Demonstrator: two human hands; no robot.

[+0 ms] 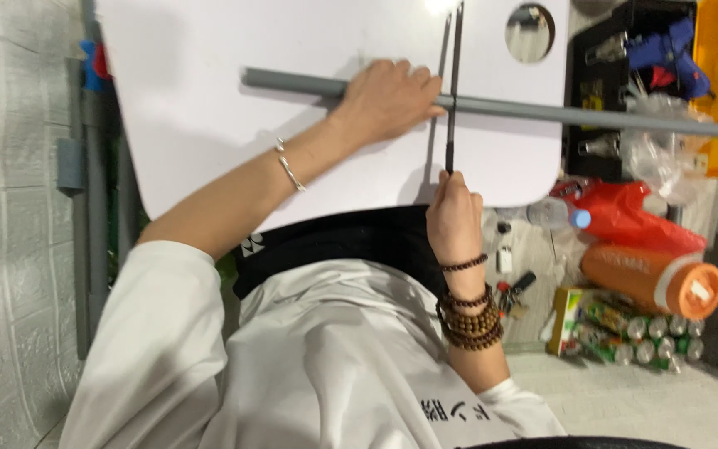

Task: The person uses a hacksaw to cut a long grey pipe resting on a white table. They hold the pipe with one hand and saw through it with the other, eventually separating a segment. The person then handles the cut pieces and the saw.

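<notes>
— What did each hand have?

— The left hand [388, 98] lay flat over one long grey pipe [542, 110], fingers curled on it, pressing it to the white bench [209, 100]. The right hand [453, 218] was clenched round the handle of one thin black saw [453, 91], whose blade crossed the pipe just beside the left fingertips.

— Just one pipe?

— One on the bench, running across it and out past the right edge. The saw stood square to it, reaching up to the far edge.

— How much room was there?

— The bench had plenty of bare white surface left of the left hand, and a single round hole [530, 33] near the far right corner. Off the right edge things crowded together: one blue glue gun [666, 54], one red bag [625, 212], one clear bottle with a blue cap [557, 214], one orange flask [654, 278] and a pack of green cans [625, 333] I could not count. A grey wall [10, 208] closed the left side.
</notes>
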